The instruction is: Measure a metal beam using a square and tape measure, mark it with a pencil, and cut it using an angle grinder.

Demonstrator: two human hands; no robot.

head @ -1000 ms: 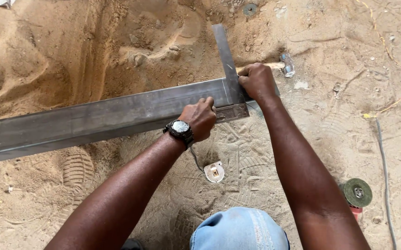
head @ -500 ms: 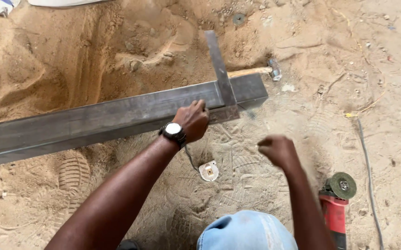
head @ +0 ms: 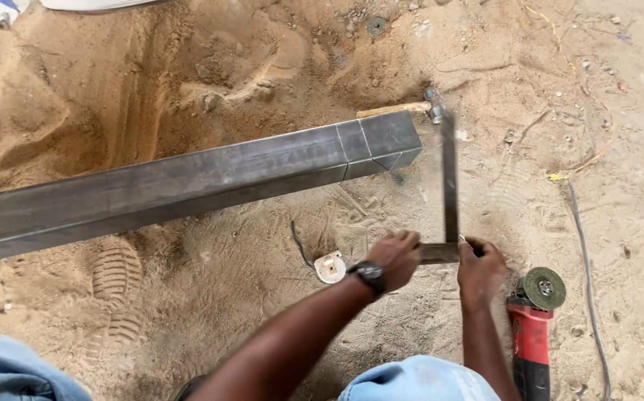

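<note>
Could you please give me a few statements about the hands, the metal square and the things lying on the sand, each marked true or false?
1. Both the left hand and the right hand hold the metal square. True.
2. The metal square rests on the steel beam. False: it is held off the beam, to the right of its end.
3. A red angle grinder lies on the sand beside the right hand. True.
4. The watch is on the right wrist. False: it is on the left wrist.
5. The hammer lies beyond the beam's end. True.
</note>
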